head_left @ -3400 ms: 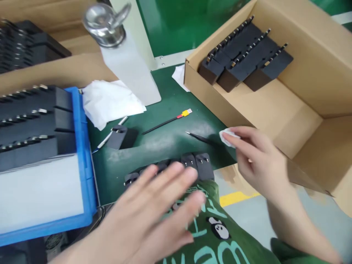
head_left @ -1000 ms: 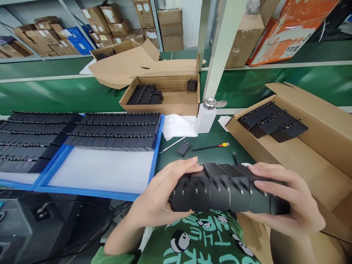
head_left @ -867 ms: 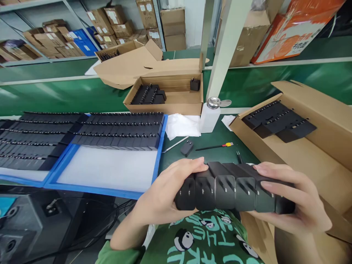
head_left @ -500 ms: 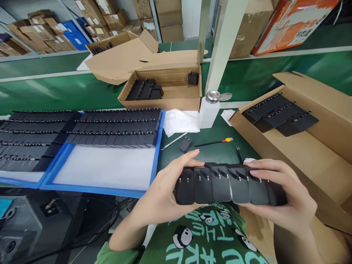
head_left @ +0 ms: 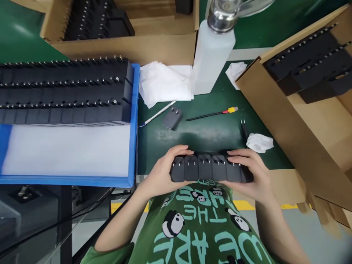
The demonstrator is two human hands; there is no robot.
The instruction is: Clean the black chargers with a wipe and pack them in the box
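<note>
A row of several black power adapters, prongs showing, is squeezed between my two hands at the bench's front edge. My left hand grips the row's left end, thumb below and fingers over the top. On the right end, my right hand holds in the same way and partly covers the last adapters. Beyond the row a single adapter lies on the green bench, beside a thin metal tool. A short black cable with a red and yellow end lies to its right.
At left, a blue tray holds rows of adapters. Open cardboard boxes with more adapters stand at the back and right. A white pump bottle, white wipes, tweezers and a crumpled cloth are on the bench.
The view has tilted down and moved closer to the bench. Both hands still grip the adapter row, which now appears smaller and lower against my shirt.
</note>
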